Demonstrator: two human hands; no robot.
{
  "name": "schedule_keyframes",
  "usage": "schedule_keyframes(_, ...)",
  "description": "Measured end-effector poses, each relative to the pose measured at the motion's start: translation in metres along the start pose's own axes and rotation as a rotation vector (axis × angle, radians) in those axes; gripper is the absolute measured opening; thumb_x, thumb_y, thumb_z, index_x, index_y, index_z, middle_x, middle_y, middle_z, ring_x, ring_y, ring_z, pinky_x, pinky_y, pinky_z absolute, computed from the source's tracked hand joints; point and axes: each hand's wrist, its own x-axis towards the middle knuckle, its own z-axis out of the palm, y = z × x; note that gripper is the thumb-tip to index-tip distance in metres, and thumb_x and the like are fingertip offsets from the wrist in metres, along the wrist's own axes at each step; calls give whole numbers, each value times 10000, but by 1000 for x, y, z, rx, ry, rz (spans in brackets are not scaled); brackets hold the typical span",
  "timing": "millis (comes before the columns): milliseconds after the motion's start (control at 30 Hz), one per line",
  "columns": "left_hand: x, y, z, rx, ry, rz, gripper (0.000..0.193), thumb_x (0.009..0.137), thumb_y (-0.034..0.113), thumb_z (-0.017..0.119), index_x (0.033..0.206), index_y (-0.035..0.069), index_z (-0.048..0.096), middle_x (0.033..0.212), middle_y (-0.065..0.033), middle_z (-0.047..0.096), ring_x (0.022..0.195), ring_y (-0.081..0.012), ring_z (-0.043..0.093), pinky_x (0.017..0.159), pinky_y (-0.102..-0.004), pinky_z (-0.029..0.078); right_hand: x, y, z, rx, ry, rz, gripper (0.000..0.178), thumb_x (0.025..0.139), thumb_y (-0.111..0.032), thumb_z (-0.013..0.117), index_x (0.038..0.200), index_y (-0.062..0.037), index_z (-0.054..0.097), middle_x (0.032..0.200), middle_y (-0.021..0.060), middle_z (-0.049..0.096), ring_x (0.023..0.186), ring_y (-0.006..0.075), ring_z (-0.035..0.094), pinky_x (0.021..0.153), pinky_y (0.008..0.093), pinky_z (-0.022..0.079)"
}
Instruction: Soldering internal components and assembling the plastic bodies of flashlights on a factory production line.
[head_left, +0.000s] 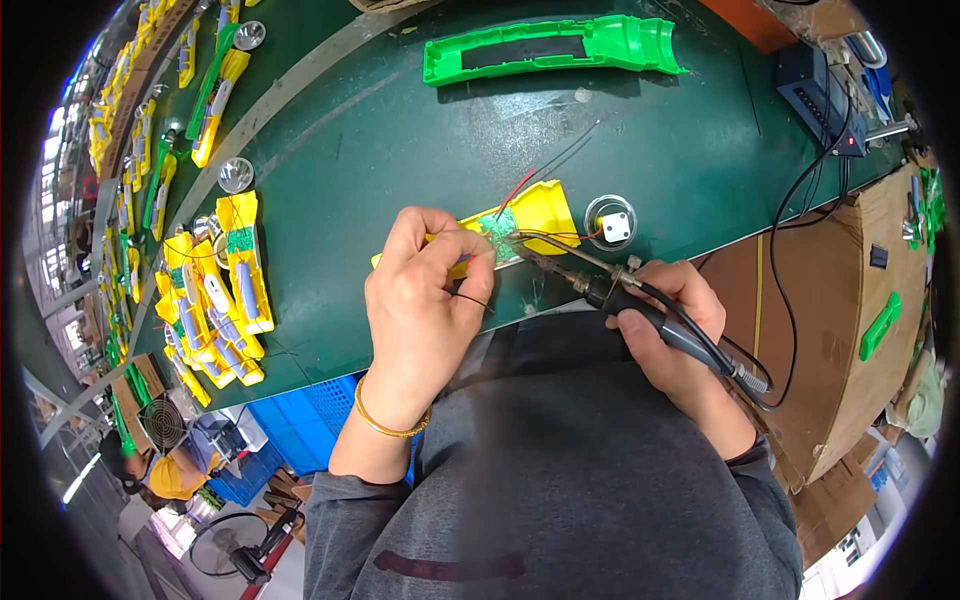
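Below the middle of the bench lies a yellow plastic half-shell [548, 208] with a small green circuit board [496, 224] in it. My right hand [680, 310] grips a soldering iron [650, 322] with a thin metal guide tube along it; its tip is at the board. Over the shell's left part, my left hand [415, 285] is closed, with a thin black wire [470, 297] pinched between thumb and fingers. Red and dark wires run from the board, some toward a round clear reflector [596, 212] holding a white square piece [615, 227].
A green half-shell [550, 55] lies at the far side. Yellow shells with batteries [215, 300] are piled at the left, near another reflector [236, 175]. A blue control box [822, 98] stands far right, its black cable [797, 300] looping down beside a cardboard box [830, 380].
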Motion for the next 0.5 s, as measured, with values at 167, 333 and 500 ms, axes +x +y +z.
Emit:
schedule_keyframes(167, 2, 5, -2, 30, -35, -59, 80, 706, 5, 688, 762, 31, 637, 833, -62, 539, 534, -158, 536, 492, -274, 450, 3, -1, 1, -11, 5, 19, 198, 786, -76, 652, 888, 2, 502, 815, 87, 567, 679, 151, 617, 627, 255, 497)
schedule_keyframes(333, 2, 2, 3, 91, 22, -4, 85, 685, 16, 688, 738, 48, 630, 835, -68, 552, 571, -203, 563, 507, -309, 468, 4, 1, -1, -33, -1, -35, 202, 781, -94, 663, 869, -4, 505, 777, 83, 578, 659, 143, 615, 607, 246, 481)
schedule_keyframes(500, 2, 4, 3, 93, 8, -31, 80, 684, 23, 681, 722, 57, 620, 837, -69, 556, 599, -219, 576, 514, -326, 476, 7, -1, -4, -102, -27, -71, 210, 771, -97, 670, 855, -7, 500, 754, 83, 580, 645, 141, 609, 592, 240, 469)
